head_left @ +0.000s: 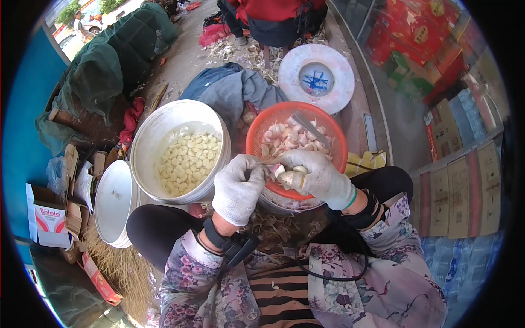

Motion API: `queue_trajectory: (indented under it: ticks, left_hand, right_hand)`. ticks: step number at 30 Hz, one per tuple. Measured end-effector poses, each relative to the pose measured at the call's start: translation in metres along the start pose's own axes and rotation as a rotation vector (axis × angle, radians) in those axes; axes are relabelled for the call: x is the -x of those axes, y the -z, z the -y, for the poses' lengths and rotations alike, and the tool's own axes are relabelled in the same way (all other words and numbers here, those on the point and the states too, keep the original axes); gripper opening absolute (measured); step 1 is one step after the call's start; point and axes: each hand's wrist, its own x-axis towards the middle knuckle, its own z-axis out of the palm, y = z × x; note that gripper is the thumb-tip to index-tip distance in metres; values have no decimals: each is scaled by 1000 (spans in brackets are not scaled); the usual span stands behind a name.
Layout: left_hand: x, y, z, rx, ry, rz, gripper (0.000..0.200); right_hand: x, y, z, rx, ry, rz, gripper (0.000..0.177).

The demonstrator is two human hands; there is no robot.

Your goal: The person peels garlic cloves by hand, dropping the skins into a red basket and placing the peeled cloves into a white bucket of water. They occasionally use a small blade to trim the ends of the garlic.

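Both of my hands wear white knitted gloves and meet over the near rim of an orange plastic basket (340, 158). My left hand (239, 186) is closed in a pinch at the skin of a pink and white garlic clove (278, 170). My right hand (327, 179) grips the same clove, with paler garlic (300, 169) tucked among its fingers. Unpeeled cloves (284, 135) fill the basket, and a flat blade (310, 129) lies on them. To the left stands a white bucket (143, 142) with peeled cloves (188, 158) in liquid.
A white lidlike tub (114, 205) leans left of the bucket. Beyond the basket are a round white ring-shaped basin (340, 68), blue-grey cloth (224, 90) and a seated person (284, 22). Cartons (459, 191) line the right side; a straw broom (117, 262) lies left.
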Motion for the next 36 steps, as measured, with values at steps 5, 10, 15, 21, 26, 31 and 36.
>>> queue_trajectory:
  ticks: [5,10,15,21,26,31,36]
  left_hand:
    - [1,6,-18,215,144,62,10]
    - [-1,11,-24,353,197,81,9]
    - [1,7,-18,124,18,50,11]
    - [4,12,-22,152,109,141,16]
    - [4,17,-30,209,93,242,19]
    - [3,15,-23,212,88,225,19]
    - [6,19,-24,310,178,217,15]
  right_hand:
    - [0,8,5,-143,-133,56,26]
    - [1,6,-2,-292,-192,13,33]
    - [4,8,-2,-427,-149,36,37]
    - [1,4,3,-254,-246,28,31]
    - [3,7,-9,-295,-249,-28,32]
    - [3,0,-1,-297,-82,22,37]
    - [1,-1,-6,-179,-10,50,43]
